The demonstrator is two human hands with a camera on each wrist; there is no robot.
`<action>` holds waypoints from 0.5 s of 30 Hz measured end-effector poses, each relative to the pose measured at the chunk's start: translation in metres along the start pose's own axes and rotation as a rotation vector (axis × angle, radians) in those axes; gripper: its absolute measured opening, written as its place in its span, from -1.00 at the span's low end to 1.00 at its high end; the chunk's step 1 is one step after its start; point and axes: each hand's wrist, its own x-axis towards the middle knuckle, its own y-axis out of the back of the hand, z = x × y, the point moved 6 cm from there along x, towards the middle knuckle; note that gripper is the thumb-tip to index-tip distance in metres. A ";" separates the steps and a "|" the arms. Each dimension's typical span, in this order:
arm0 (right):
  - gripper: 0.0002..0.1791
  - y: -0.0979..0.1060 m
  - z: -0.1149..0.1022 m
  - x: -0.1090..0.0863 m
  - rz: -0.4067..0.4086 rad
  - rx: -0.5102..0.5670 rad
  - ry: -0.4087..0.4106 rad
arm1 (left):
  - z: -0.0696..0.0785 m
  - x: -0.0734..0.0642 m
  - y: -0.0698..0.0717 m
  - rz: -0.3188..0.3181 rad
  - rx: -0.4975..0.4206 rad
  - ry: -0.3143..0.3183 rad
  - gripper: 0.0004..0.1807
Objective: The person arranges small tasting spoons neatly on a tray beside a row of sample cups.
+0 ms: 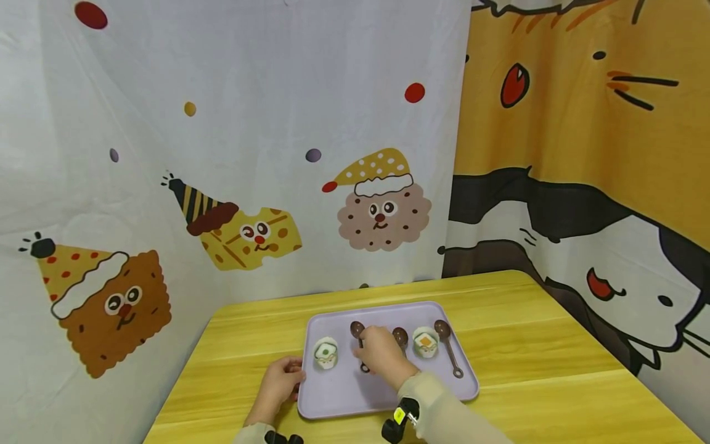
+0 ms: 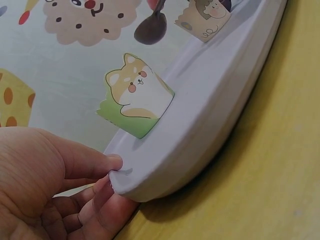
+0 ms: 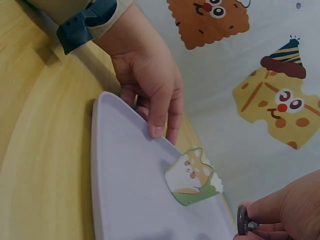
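My left hand (image 1: 281,381) pinches the left rim of a lilac tray (image 1: 344,401), thumb on top and fingers beneath, as the left wrist view shows. Over the middle of the tray, my right hand (image 1: 383,354) holds a dark brown spoon (image 1: 357,329) by its handle; the ringed handle end (image 3: 243,220) shows in the right wrist view. To the left of that spoon stands a small cupcake cup (image 1: 325,354) printed with a dog. Right of my hand lie a second brown spoon (image 1: 400,337), partly hidden by the hand, another cupcake cup (image 1: 426,342) and a third spoon (image 1: 450,348).
The tray rests on a yellow wood-grain table (image 1: 532,345). Behind it hangs a white curtain (image 1: 249,74) with cartoon food prints, and an orange printed cloth (image 1: 554,135) covers the right side.
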 end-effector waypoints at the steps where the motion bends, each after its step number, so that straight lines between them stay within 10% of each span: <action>1: -0.84 -0.002 -0.001 0.000 0.000 -0.008 0.004 | 0.000 0.000 0.000 0.000 -0.002 0.000 -0.62; 15: -0.72 -0.023 -0.004 -0.003 0.051 -0.127 0.024 | 0.001 -0.001 0.000 -0.008 0.005 0.015 -0.61</action>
